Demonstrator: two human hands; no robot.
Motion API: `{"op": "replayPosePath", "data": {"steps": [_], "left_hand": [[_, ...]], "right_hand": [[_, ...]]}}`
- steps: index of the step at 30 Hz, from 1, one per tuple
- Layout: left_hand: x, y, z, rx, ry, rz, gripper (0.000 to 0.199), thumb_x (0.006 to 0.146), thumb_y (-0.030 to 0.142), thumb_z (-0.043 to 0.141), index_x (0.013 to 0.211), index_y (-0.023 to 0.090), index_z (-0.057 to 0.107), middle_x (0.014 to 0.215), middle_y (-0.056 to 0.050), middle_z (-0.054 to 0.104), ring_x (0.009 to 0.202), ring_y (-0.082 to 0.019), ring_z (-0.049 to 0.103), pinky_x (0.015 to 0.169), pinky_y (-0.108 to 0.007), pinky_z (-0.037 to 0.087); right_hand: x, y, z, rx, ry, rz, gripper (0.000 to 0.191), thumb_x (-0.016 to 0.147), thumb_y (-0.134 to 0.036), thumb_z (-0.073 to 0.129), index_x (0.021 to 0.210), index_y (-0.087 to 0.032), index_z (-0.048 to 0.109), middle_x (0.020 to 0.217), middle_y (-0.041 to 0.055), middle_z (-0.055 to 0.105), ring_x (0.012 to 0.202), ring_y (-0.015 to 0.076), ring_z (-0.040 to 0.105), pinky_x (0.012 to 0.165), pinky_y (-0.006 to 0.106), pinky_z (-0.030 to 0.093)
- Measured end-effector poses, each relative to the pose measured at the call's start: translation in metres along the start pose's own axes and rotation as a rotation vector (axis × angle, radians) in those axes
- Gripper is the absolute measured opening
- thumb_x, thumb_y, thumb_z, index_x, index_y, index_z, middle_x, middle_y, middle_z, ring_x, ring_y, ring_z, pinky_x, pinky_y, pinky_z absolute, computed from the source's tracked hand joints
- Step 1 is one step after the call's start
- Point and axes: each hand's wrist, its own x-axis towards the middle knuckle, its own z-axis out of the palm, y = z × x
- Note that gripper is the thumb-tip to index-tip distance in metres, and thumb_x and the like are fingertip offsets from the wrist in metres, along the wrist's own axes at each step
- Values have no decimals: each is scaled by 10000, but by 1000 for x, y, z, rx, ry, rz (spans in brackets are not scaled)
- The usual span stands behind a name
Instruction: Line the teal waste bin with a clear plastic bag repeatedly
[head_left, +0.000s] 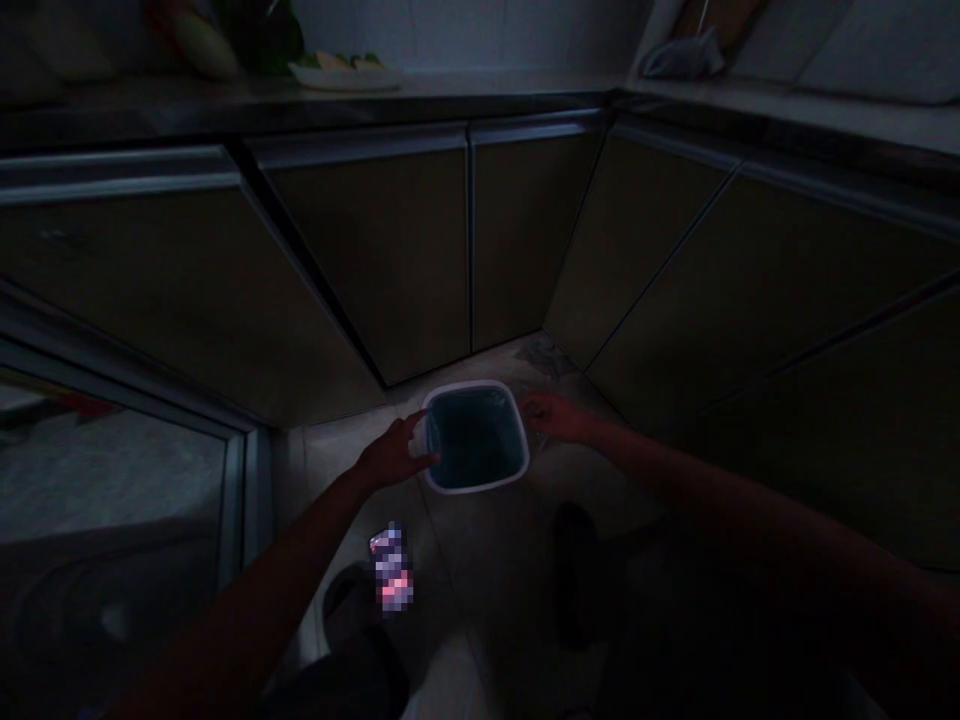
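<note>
Fingers flank a white-rimmed bin, a blurred object nearby.

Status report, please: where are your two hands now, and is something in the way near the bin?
Left hand at left rim of white-rimmed bin; right hand at its right rim. Dark liner inside. Blurred object on tiled floor, apart from bin.
</note>
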Motion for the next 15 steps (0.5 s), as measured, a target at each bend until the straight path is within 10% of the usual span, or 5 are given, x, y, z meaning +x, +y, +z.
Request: {"op": "replayPosePath", "data": {"steps": [9,15], "left_hand": [[-10,-16,20,139,-173,-70,1181,826,687,755,1772,261,190,1477,-193,591,1339,-379,649,1040,-430,533],[-11,-16,16,18,-235,-95,1222,812,695,778,1778,254,173,1211,-113,724,1052,-310,739,879,-370,528]], "right_hand": [[-9,13,40,-583,-233,22,444,980,-323,678,1411,-222,707,1236,139,797,1139,322,759,909,367,576],[35,-15,95,-659,-257,-127,438,1014,-389,610,1417,-249,705,1332,143,770,1214,340,742,970,420,591]]}}
